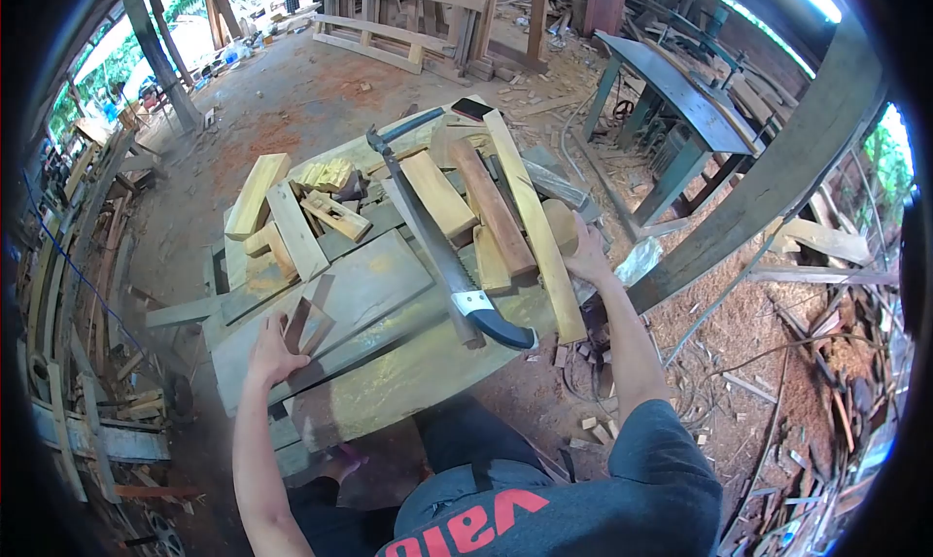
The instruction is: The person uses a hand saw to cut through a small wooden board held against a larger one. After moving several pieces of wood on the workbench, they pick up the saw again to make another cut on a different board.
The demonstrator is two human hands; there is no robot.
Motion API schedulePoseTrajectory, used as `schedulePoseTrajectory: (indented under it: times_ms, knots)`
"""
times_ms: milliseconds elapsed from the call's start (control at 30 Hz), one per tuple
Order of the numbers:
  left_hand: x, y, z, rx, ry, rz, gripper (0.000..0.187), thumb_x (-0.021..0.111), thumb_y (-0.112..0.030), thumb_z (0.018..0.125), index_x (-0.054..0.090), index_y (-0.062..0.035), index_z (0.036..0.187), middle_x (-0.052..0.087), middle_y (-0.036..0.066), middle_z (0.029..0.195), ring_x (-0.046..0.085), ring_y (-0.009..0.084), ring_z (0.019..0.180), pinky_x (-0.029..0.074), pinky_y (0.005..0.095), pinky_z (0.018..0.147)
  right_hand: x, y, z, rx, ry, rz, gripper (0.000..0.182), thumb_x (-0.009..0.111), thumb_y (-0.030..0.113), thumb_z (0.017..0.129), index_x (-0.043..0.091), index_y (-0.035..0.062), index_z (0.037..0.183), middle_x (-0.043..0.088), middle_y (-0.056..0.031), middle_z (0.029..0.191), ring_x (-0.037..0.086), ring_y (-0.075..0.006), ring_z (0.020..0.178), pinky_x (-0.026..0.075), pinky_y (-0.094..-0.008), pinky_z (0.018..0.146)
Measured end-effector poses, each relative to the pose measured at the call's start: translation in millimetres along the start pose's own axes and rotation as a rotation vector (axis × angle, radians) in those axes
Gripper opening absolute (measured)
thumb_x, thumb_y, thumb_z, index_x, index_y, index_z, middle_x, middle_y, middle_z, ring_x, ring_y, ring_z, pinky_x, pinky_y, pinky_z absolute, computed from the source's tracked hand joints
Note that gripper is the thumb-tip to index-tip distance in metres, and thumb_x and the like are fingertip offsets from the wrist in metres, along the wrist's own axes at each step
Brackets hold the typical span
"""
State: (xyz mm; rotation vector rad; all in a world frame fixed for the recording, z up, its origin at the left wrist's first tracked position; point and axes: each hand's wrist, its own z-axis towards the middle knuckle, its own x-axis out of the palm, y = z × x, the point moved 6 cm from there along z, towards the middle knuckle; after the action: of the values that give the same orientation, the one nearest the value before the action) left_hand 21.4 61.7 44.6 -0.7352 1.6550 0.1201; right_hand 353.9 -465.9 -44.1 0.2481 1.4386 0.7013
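Note:
My left hand (275,351) is at the left of the workbench (389,382), its fingers around a small dark wooden piece (309,316) that stands on a flat board (360,290). On the right side my right hand (586,256) has its fingers against a rounded wooden block (560,225), partly hidden by a long yellowish plank (535,226). Between my hands lies a handsaw (437,251) with a dark handle towards me. Beside it are a reddish wooden bar (493,207) and a yellow block (437,192). A hammer (403,134) and a phone (470,108) are at the far edge.
More wood blocks (258,195) lie at the bench's far left. A metal machine table (680,90) stands at the back right, beyond a slanted post (777,183). Stacked timber frames (398,22) are at the back. Scrap wood lines both sides.

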Motion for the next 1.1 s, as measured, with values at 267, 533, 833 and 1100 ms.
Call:
schedulePoseTrajectory:
  times_ms: [267, 533, 833, 1100]
  knots:
    - [4.4, 2.7, 1.8, -0.001, -0.051, -0.07, 0.089, 0.087, -0.017, 0.058, 0.043, -0.0032, 0.134, 0.051, 0.017, 0.131, 0.054, 0.0378, 0.121, 0.047, 0.043, 0.101, -13.5, 22.0, -4.4, -0.104, -0.053, -0.094, 0.098, 0.081, 0.05, 0.067, 0.039, 0.0133, 0.148, 0.049, -0.025, 0.118, 0.046, -0.0445, 0.113, 0.038, -0.0513, 0.1]
    - [10.1, 8.3, 0.8, -0.023, -0.057, -0.048, 0.094, 0.088, -0.019, 0.057, 0.042, -0.0076, 0.138, 0.048, 0.016, 0.135, 0.053, 0.0357, 0.123, 0.047, 0.0433, 0.101, -31.6, 26.4, -7.8, -0.131, -0.059, -0.285, 0.083, 0.078, 0.048, 0.067, 0.052, 0.019, 0.141, 0.05, -0.0273, 0.118, 0.047, -0.0447, 0.113, 0.039, -0.0512, 0.099]
    - [6.6, 5.4, -3.0, -0.041, -0.059, -0.047, 0.095, 0.087, -0.015, 0.059, 0.041, -0.0058, 0.141, 0.048, 0.015, 0.136, 0.052, 0.0351, 0.125, 0.046, 0.0441, 0.103, -98.3, 65.3, -33.6, -0.139, -0.078, -0.483, 0.081, 0.079, 0.041, 0.059, 0.06, 0.0157, 0.133, 0.049, -0.0246, 0.123, 0.046, -0.0428, 0.119, 0.039, -0.0497, 0.104]
    - [10.5, 9.2, -2.1, -0.012, -0.078, -0.09, 0.09, 0.086, -0.014, 0.059, 0.042, -0.0049, 0.137, 0.048, 0.018, 0.134, 0.053, 0.0383, 0.123, 0.046, 0.0456, 0.102, -88.5, 5.2, -62.7, 0.474, 0.035, 1.332, 0.055, 0.06, 0.047, 0.09, 0.059, 0.0042, 0.124, 0.068, -0.0164, 0.099, 0.065, -0.0262, 0.083, 0.053, -0.0365, 0.073]
